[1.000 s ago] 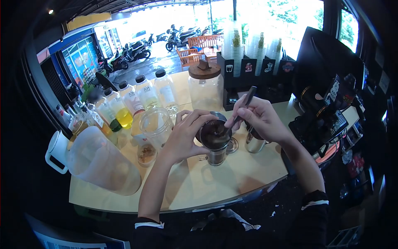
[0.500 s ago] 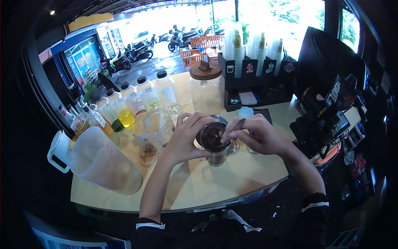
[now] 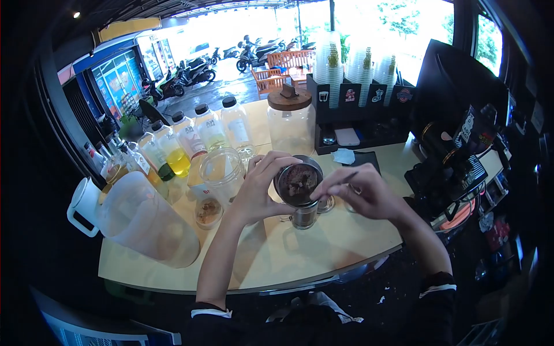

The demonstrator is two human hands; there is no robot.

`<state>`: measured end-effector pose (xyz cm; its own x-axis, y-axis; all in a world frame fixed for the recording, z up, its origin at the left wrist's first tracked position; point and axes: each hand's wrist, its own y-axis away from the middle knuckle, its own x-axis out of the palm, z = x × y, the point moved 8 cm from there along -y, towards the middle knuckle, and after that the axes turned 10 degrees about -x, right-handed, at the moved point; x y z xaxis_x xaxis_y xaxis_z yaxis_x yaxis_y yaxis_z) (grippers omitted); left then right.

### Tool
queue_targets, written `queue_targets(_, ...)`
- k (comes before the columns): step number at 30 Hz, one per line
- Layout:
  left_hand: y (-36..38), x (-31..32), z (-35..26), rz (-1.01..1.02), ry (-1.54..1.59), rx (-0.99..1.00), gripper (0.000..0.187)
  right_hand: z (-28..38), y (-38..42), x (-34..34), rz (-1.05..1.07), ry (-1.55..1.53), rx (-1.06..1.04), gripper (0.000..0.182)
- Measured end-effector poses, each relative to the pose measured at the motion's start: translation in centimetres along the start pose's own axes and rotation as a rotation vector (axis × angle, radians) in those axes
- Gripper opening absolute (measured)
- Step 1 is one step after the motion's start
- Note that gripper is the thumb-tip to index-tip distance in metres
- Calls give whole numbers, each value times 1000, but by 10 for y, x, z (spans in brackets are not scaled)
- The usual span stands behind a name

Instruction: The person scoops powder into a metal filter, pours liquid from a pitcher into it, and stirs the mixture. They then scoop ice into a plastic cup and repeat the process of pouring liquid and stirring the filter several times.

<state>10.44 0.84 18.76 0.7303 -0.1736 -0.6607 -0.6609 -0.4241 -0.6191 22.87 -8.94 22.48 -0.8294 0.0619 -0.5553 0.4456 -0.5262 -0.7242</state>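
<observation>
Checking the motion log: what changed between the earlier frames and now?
Right hand moved down in the view, nearer the person; the spoon in it went from steeply upright to lying flatter. That uncovered the phone behind. Nothing visibly taken hold of or let go. Unchanged: left hand holding the cup; big pitcher and lidded jar in place.
</observation>
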Motion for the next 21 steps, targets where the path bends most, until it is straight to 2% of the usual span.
queue_targets(2, 0, 1, 3, 5, 81, -12, 81, 2, 2, 5, 33, -1, 80, 11)
queue_targets(7, 2, 3, 6, 26, 101, -39, 81, 10, 1, 6, 54, 63, 62, 11)
queue_targets(9, 1, 4, 5, 31, 91, -41, 81, 6, 4, 16, 132, 32, 106, 12)
queue_targets(13, 2, 2, 1, 31, 88, -12, 81, 13, -1, 6, 40, 49, 24, 12)
queue_targets(16, 3, 2, -1, 29, 66, 0, 80, 8, 0, 9, 74, 38, 61, 11)
queue_targets(19, 4, 1, -4, 30, 53, 19, 81, 7, 0, 7, 34, 4, 35, 12)
queue_targets(21, 5, 0, -6, 25, 53, 28, 81, 0, 1, -2, -30, 6, 105, 14)
